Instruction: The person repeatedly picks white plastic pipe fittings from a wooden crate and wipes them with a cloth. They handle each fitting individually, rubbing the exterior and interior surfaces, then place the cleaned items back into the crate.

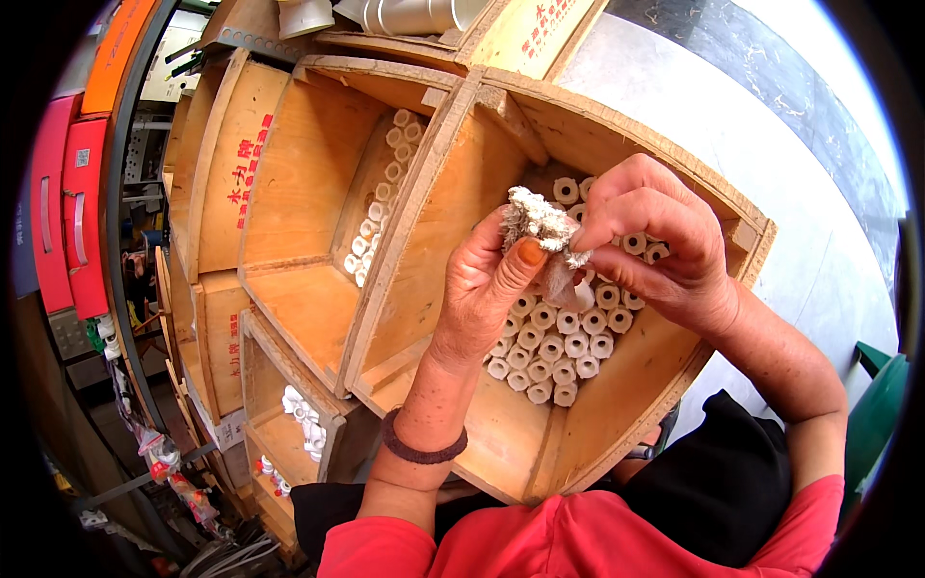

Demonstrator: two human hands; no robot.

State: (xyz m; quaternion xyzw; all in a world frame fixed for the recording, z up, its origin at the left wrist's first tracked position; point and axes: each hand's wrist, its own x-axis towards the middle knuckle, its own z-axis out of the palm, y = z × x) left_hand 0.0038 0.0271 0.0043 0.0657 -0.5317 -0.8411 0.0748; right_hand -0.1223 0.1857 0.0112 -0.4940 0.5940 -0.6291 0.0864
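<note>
Over the large wooden box (424, 207), both of my hands are on an off-white, shaggy wad of cloth (540, 220), greyish along one side. My left hand (487, 275) is closed round it, the thumb pressed across its near side. Thumb and fingertips of my right hand (650, 241) pinch its right end. A pale, smooth, translucent piece (568, 289) shows just under the fingers; I cannot tell what it is or whether it is held. Below, white hollow fittings (551, 347) with round holes stand packed in rows on the box floor, partly hidden by my hands.
A second wooden box (308, 173) at the left holds more white fittings (385, 193). White pipe pieces (414, 14) lie at the top. A lower wooden bin holds small white fittings (304, 422). Red cases (77, 212) stand far left; a green object (877, 424) is at the right.
</note>
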